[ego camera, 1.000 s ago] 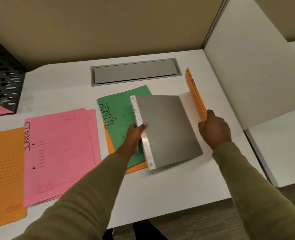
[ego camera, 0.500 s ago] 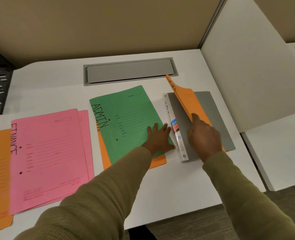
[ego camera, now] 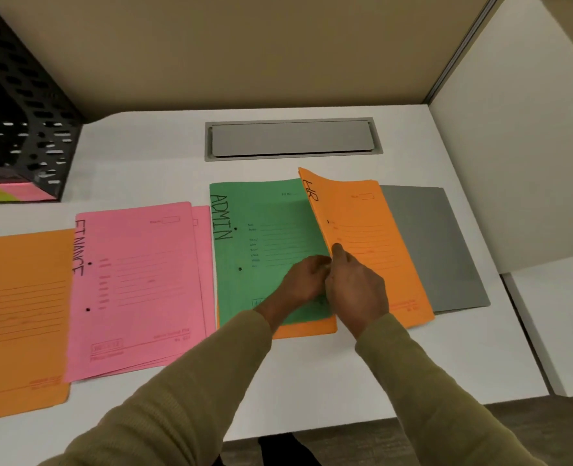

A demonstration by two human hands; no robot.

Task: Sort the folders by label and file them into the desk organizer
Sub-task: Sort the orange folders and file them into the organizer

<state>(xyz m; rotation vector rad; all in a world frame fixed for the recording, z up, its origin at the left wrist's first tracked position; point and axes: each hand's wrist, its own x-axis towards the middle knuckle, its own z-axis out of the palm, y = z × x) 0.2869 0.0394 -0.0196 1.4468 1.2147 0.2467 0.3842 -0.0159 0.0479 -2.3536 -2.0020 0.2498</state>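
Note:
An orange folder marked HR (ego camera: 375, 230) lies over a grey folder (ego camera: 439, 250) at the right, with its left edge lifted. My right hand (ego camera: 357, 290) pinches that raised edge. Beside it, my left hand (ego camera: 307, 280) rests on the green ADMIN folder (ego camera: 261, 230), fingers curled against the same orange edge; whether they grip it is unclear. Another orange folder (ego camera: 308, 329) peeks out under the green one. Two pink folders, the top one marked FINANCE (ego camera: 137, 284), lie further left, then an orange folder (ego camera: 19, 314). The black mesh desk organizer (ego camera: 22, 122) stands at the far left.
Pink and yellow folders (ego camera: 9, 191) sit in the organizer's bottom tray. A grey cable hatch (ego camera: 291, 139) is set into the white desk (ego camera: 328, 381) behind the folders. A white partition (ego camera: 520, 163) closes off the right side. The desk's front edge runs just below my forearms.
The grey folder went from my left hand to flat on the desk. The orange HR folder came down from upright onto it. My left hand moved right to meet its edge.

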